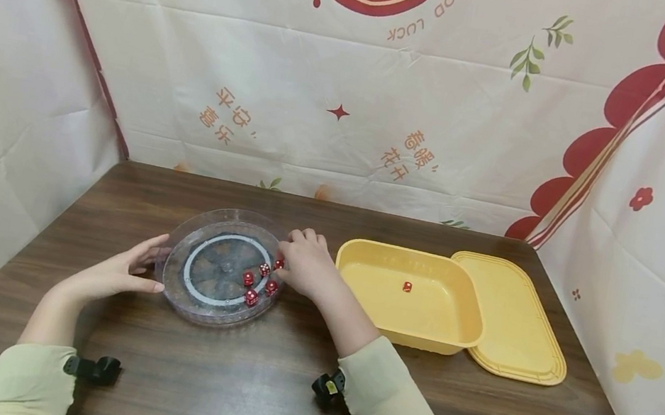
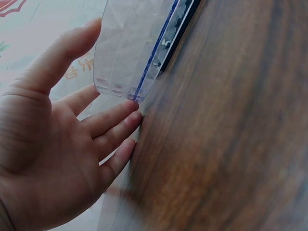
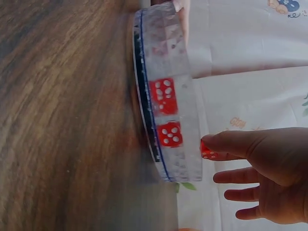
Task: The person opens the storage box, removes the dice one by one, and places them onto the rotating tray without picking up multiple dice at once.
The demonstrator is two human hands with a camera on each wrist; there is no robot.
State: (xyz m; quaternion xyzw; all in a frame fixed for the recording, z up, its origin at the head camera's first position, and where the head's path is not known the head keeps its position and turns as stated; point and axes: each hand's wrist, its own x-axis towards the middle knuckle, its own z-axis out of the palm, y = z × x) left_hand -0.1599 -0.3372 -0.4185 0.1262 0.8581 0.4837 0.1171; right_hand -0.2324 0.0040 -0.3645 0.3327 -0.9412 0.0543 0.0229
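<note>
Right now, picking red dice out of a clear round dish [image 1: 218,269] on the brown wooden table [image 1: 252,396], with a yellow tray [image 1: 415,302] just to the right already holding one die [image 1: 407,287] and its yellow lid [image 1: 518,321] lying flat against the far side. Left hand [image 1: 116,272] spread with straight, relaxed fingers, touching the dish's outer wall on the left and steadying it, gripping nothing; seen close from the left wrist, fingertips [image 2: 130,108] resting by the lower edge of the clear wall [image 2: 130,48]. Right hand [image 1: 306,264] reaching over the dish's right rim, thumb and forefinger pinching one small red die [image 3: 208,150] at the rim, other fingers loosely extended below. Four more dice [image 1: 257,282] clustered inside the dish near that right edge, two of them showing through the wall in the right wrist view [image 3: 166,115]. To do this step well, probably best to keep the pinch on two opposite flat faces rather than on corners, since a small smooth cube likely slips and skitters off if squeezed at an angle. Worth lifting straight up until clear of the rim before swinging right, so as not to knock the die against the wall. Steady, light pressure from the left hand advisable: too much push could slide the dish toward the tray and scatter the remaining dice. Lowering close to the tray floor before letting go should limit bouncing.
</note>
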